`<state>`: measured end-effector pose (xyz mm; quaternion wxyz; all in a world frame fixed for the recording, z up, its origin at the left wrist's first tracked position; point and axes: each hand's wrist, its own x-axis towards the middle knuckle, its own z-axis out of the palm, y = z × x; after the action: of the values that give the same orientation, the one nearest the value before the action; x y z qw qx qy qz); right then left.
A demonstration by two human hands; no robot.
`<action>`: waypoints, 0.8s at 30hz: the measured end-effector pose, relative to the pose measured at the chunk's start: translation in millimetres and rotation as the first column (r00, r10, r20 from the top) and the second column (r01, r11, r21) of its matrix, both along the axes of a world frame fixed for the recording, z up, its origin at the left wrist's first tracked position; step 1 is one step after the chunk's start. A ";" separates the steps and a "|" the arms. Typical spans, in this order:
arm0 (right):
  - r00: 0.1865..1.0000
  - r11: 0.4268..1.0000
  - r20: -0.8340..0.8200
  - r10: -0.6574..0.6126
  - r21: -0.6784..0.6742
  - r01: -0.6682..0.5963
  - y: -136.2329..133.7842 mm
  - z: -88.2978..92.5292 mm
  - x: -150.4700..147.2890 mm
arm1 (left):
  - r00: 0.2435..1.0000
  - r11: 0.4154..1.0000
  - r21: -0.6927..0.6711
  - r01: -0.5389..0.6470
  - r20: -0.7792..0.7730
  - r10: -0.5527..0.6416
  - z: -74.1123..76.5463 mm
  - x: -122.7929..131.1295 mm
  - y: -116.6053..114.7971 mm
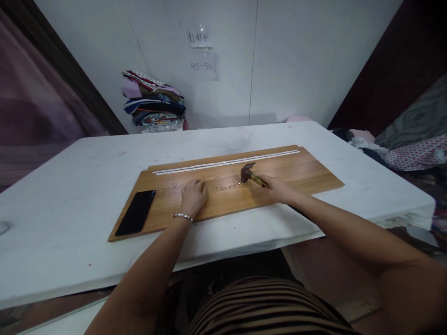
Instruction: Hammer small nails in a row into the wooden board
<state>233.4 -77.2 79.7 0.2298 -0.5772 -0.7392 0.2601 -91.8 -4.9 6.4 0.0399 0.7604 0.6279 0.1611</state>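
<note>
A long wooden board point(300, 174) lies across a white table point(70, 186). My right hand point(277, 188) is closed round the handle of a small hammer point(248, 174), whose dark head rests on the board beside a short row of nails point(226, 187). My left hand point(193, 197), with a bracelet at the wrist, lies knuckles up on the board at the left end of that row; its fingers are curled, and I cannot see anything in them. A pale strip point(226, 163) runs along the board's far edge.
A black phone point(136, 212) lies on the board's left end. A stack of folded clothes point(153, 102) stands against the wall behind the table. More fabric is piled at the right point(415, 153). Paper notes hang on the wall point(200, 51).
</note>
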 end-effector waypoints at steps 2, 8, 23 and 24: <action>1.000 1.000 0.013 -0.010 -0.013 0.010 -0.4 -0.8 0.1 | 1.000 1.000 0.002 0.003 0.002 -0.003 0.3 0.2 0.0; 1.000 1.000 0.006 -0.017 -0.016 0.017 -1.4 1.8 -1.0 | 1.000 1.000 -0.010 0.001 0.001 -0.001 1.9 0.8 -1.2; 1.000 1.000 -0.004 -0.010 -0.019 0.010 -3.4 5.6 -3.1 | 1.000 1.000 -0.008 0.005 -0.001 -0.005 3.9 1.0 -2.0; 1.000 1.000 -0.002 -0.011 -0.016 0.011 -3.4 5.9 -3.0 | 1.000 1.000 -0.009 0.005 -0.002 -0.005 3.8 1.0 -2.1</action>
<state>230.3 -80.6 85.6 0.2275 -0.5827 -0.7337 0.2654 -90.9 -7.0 10.2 0.0432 0.7619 0.6268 0.1575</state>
